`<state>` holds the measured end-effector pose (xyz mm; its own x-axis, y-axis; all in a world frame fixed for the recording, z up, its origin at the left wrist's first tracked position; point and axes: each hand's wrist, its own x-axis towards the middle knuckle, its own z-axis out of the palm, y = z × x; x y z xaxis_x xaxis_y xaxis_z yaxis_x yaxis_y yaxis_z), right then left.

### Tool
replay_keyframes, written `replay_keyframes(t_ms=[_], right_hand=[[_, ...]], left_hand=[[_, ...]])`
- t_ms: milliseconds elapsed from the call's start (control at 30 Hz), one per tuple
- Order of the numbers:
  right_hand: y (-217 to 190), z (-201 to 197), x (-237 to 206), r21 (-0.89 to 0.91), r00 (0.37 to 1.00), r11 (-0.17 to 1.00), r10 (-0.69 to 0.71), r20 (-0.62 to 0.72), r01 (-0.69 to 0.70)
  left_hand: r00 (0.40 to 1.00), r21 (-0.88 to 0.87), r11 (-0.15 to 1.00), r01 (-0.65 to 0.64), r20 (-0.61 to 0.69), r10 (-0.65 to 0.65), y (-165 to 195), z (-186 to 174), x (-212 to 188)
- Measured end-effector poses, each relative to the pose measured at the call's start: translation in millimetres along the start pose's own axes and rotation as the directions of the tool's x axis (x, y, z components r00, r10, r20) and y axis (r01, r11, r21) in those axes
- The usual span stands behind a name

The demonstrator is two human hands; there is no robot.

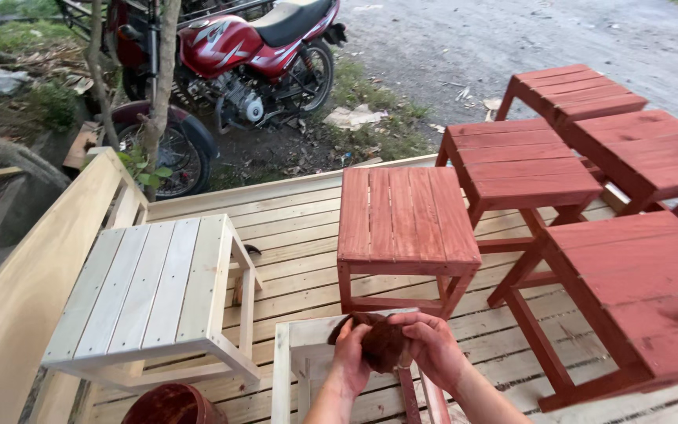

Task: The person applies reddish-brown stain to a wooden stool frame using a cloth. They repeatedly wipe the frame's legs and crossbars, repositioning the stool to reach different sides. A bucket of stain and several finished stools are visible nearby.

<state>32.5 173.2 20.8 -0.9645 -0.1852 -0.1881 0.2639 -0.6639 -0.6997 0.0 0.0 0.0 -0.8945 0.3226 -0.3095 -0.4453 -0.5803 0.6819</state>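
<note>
There are six red stools (406, 216), two unpainted stools (151, 286), one red motorcycle (253, 47), one brown bucket (173, 404) and one dark rag (382, 341).

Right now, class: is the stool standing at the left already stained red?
No: the left stool is bare pale wood, while the stools to its right are red.

A pale slatted wooden platform (300, 228) carries red-stained stools (406, 228), an unpainted stool (151, 290) and a bucket (170, 404).
</note>
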Motion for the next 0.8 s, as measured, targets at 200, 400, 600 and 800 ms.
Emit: replay_keyframes(t_ms=[200,400,600,800], right_hand=[[-5,-6,-31,-0.830,0.900,0.496,-0.436,0.019,0.257],[15,-31,-41,-0.325,0.963,0.946,-0.084,-0.255,-0.003],[9,-60,-26,-0.452,0.866,0.878,-0.343,-0.365,0.157],[42,-72,-6,-0.983,0.875,0.148,-0.456,-0.163,-0.106]], left_hand=[[0.974,-0.045,0.974,0.224,-0.038,-0.225,-13,40,-19],[0.974,0.254,0.941,0.224,-0.019,-0.226,-22,48,-24],[0.966,0.922,0.358,0.149,-0.213,0.149,-3,-16,-17],[0.868,0.804,-0.438,0.403,-0.183,0.462,17,-110,-49]])
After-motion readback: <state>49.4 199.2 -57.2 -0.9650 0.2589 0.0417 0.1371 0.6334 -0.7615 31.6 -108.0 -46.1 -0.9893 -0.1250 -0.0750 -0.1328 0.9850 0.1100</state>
